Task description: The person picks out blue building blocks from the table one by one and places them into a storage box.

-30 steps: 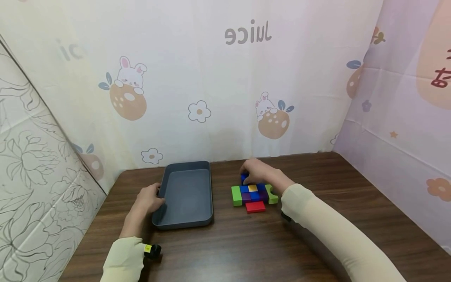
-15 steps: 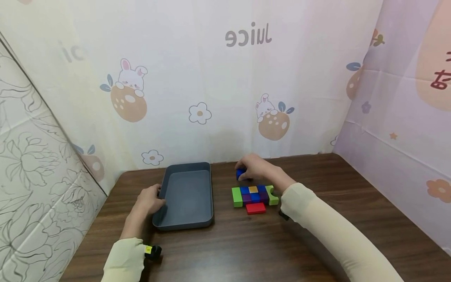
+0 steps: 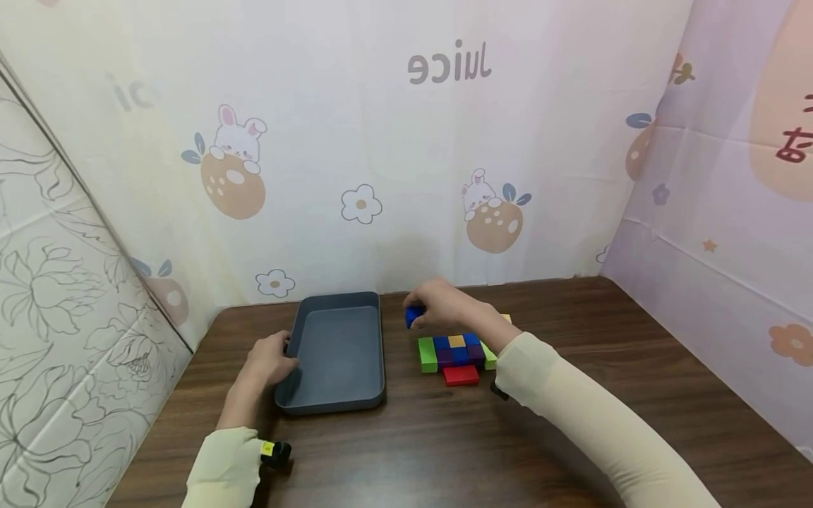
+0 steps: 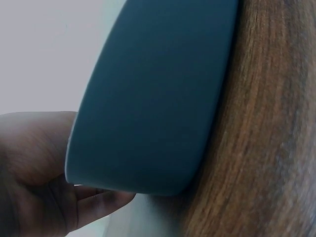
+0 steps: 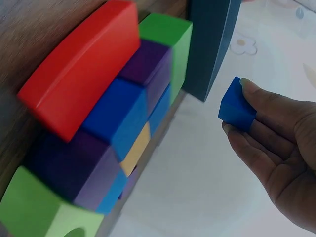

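Observation:
My left hand grips the left wall of a dark grey rectangular tray, with the thumb over the rim. In the left wrist view, fingers show past the end of the tray wall. Between thumb and fingertips, my right hand pinches a blue cube. It holds the cube above the table, between the tray and a group of blocks. The right wrist view shows this blue cube apart from the other blocks.
Blue, purple and yellow blocks stand together between a green block and a light green one. A red block lies in front of them. Behind my right forearm, a yellowish block partly shows. A printed curtain hangs behind the table.
My right hand has lifted the blue cube from behind the block group and carried it left toward the tray. The yellowish block has come into sight. My left hand has stayed on the tray.

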Motion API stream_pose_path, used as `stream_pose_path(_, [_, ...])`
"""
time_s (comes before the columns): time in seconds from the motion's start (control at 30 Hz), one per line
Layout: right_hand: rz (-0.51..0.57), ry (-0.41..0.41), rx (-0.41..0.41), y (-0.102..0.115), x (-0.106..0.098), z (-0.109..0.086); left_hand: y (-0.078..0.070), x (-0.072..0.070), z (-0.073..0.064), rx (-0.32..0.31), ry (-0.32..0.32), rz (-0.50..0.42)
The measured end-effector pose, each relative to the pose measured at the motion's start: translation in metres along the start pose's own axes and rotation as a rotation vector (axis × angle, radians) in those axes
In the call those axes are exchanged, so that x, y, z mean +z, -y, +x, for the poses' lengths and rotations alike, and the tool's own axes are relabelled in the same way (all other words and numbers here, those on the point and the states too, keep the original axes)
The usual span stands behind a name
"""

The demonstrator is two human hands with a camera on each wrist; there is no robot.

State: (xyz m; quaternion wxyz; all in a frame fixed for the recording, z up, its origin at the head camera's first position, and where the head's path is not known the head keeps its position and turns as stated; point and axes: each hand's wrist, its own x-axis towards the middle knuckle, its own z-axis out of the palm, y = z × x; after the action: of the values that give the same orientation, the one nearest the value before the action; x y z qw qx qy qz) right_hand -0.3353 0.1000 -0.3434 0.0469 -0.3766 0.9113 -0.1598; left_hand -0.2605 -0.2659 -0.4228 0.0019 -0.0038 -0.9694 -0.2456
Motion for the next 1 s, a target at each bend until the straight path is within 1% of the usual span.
stream_pose_path(0.17, [-0.003,0.004,-0.04,0.015,-0.001,0.004,0.0,-0.001,0.001,0.007,-0.001,-0.004])
stream_pose_path(0.4, [-0.016,0.021,-0.057,0.035,0.005,0.013,0.0,-0.001,-0.001,0.008,-0.01,-0.002])
stream_pose_path(0.63, [-0.051,0.017,-0.121,0.05,0.011,0.021,0.0,0.0,-0.001,0.002,-0.015,0.004])
stream_pose_path(0.83, [-0.051,0.026,-0.16,0.064,0.013,0.025,0.0,0.0,0.0,0.001,-0.01,0.011])
stream_pose_path(1.0, [-0.065,0.052,-0.167,0.073,0.02,0.03,0.001,0.001,-0.001,-0.004,-0.006,0.007])
